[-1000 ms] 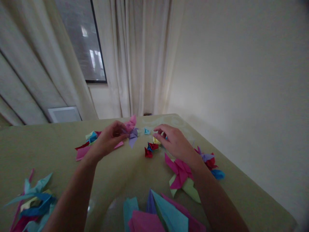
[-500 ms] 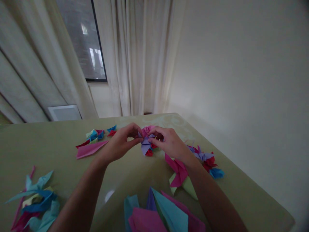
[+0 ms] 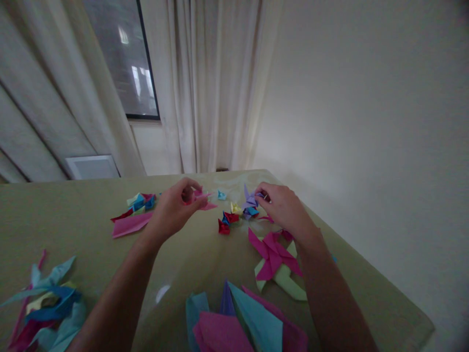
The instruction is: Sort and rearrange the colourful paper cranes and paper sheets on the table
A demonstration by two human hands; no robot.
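Observation:
My left hand [image 3: 176,209] pinches a pink folded paper piece [image 3: 207,205] between thumb and fingers, raised over the far part of the table. Off to the right, my right hand [image 3: 281,207] has its fingertips closed on a purple folded paper piece [image 3: 249,200] with pointed tips. Between the hands lie small folded papers: a red and blue one [image 3: 227,220], a yellow one [image 3: 235,209] and a light blue one [image 3: 222,195]. A blue folded piece [image 3: 251,211] rests just under the purple one.
A pink paper pinwheel [image 3: 273,254] lies over green folded paper by my right forearm. Large folded sheets [image 3: 223,332] stand up at the near edge. Folded paper birds [image 3: 58,298] are heaped at left. Behind them lies a pink strip [image 3: 131,226]. A wall borders the right side.
My hands were together over the pink and purple papers and have moved apart. The pink piece went left and the purple one right, uncovering the small papers between.

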